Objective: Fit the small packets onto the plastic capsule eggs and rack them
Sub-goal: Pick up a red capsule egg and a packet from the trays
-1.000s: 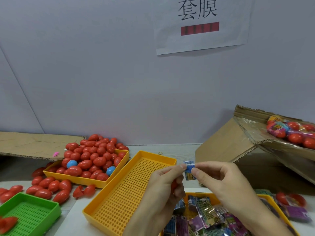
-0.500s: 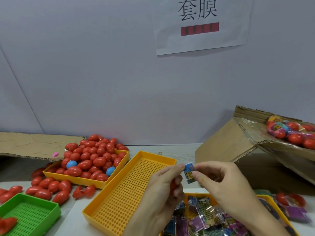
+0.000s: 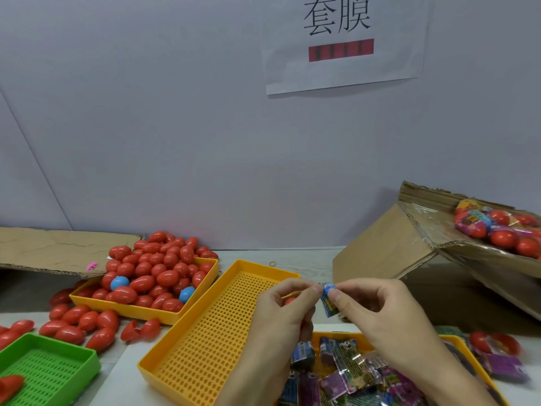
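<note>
Both hands meet above the empty yellow perforated rack (image 3: 210,326). My left hand (image 3: 281,315) and my right hand (image 3: 377,315) pinch the top edge of one small blue packet (image 3: 328,300) between thumbs and forefingers. A red capsule egg (image 3: 289,301) shows inside my left palm, mostly hidden by the curled fingers. Beneath the hands a yellow tray (image 3: 336,338) holds several printed packets (image 3: 351,367). A yellow tray of red eggs (image 3: 152,273) with two blue ones stands at the left.
Loose red eggs (image 3: 79,320) lie on the table by a green tray (image 3: 49,367). A tilted cardboard box (image 3: 439,259) with wrapped eggs (image 3: 497,230) fills the right. Flat cardboard (image 3: 58,250) lies at the back left. Wrapped eggs (image 3: 494,344) sit at the right edge.
Both hands stayed in place above the rack. The packet's top edge is now held between both hands' fingertips, and the packet hangs lower and straighter than before.
</note>
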`<action>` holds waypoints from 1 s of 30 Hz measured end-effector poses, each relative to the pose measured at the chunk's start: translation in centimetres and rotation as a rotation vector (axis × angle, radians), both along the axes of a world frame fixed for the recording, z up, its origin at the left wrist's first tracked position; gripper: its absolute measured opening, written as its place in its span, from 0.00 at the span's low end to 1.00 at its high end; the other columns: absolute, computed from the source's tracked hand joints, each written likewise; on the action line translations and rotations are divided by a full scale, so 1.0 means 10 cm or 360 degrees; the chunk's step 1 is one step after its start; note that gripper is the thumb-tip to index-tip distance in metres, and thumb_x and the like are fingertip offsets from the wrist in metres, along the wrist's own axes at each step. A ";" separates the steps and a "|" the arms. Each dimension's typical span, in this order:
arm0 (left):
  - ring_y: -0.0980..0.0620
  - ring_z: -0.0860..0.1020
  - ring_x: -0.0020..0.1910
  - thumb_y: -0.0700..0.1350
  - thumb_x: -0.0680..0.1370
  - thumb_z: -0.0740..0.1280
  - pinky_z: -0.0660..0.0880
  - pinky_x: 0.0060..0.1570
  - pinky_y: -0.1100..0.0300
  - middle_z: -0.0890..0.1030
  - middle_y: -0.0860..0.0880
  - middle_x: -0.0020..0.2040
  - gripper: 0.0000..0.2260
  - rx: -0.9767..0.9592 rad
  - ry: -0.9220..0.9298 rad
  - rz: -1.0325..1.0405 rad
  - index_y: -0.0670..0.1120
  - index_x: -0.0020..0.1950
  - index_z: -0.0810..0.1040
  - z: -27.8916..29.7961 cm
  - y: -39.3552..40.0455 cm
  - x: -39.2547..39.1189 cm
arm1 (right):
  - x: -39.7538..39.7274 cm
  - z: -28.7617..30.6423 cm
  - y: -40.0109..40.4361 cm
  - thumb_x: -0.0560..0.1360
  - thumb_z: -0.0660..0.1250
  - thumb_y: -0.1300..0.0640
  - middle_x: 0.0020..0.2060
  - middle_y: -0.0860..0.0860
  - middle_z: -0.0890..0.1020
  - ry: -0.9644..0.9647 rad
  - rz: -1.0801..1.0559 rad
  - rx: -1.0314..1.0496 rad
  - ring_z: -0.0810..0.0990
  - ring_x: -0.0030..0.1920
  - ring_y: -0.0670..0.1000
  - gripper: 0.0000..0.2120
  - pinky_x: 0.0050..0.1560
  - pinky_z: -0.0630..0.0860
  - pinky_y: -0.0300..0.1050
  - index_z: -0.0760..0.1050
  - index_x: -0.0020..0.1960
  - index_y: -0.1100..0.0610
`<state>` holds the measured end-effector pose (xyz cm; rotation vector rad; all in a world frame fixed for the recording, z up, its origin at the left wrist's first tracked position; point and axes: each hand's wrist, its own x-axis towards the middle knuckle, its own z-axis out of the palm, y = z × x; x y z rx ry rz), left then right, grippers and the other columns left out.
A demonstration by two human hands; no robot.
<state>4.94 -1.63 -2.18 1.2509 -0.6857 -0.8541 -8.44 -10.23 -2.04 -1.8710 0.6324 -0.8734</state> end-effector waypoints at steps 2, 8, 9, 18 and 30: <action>0.52 0.65 0.24 0.42 0.76 0.71 0.63 0.25 0.62 0.69 0.47 0.29 0.05 -0.0004 0.0039 0.0001 0.40 0.45 0.84 0.00 -0.01 0.00 | 0.00 0.00 0.01 0.67 0.66 0.39 0.39 0.43 0.86 -0.0029 -0.0013 -0.0025 0.83 0.43 0.46 0.10 0.48 0.82 0.45 0.83 0.45 0.34; 0.52 0.66 0.26 0.42 0.77 0.70 0.65 0.26 0.61 0.70 0.47 0.32 0.05 0.0032 0.0084 -0.0069 0.43 0.45 0.85 0.01 -0.02 0.00 | 0.01 -0.02 -0.02 0.75 0.69 0.50 0.37 0.43 0.85 -0.0074 -0.0134 0.0004 0.82 0.42 0.42 0.08 0.40 0.78 0.32 0.84 0.40 0.41; 0.53 0.67 0.26 0.41 0.77 0.68 0.66 0.26 0.61 0.72 0.47 0.32 0.06 0.0046 0.0095 -0.0067 0.44 0.46 0.85 0.01 -0.03 -0.02 | 0.01 -0.03 -0.04 0.76 0.70 0.52 0.37 0.42 0.85 -0.0091 -0.0194 0.0020 0.82 0.41 0.40 0.08 0.38 0.76 0.29 0.84 0.40 0.43; 0.54 0.82 0.45 0.37 0.78 0.68 0.81 0.44 0.60 0.81 0.51 0.53 0.13 0.0178 -0.0413 0.0035 0.53 0.57 0.74 -0.05 -0.04 -0.06 | -0.02 -0.09 -0.12 0.77 0.68 0.54 0.36 0.36 0.83 -0.0167 -0.0469 0.0087 0.80 0.42 0.33 0.07 0.37 0.72 0.29 0.80 0.42 0.44; 0.51 0.85 0.44 0.43 0.77 0.71 0.80 0.41 0.63 0.85 0.47 0.48 0.08 -0.0016 -0.0378 0.0094 0.48 0.55 0.79 0.00 -0.03 -0.06 | -0.01 -0.09 -0.13 0.77 0.68 0.53 0.38 0.34 0.83 -0.0144 -0.0396 0.0068 0.79 0.44 0.32 0.05 0.37 0.72 0.27 0.80 0.44 0.43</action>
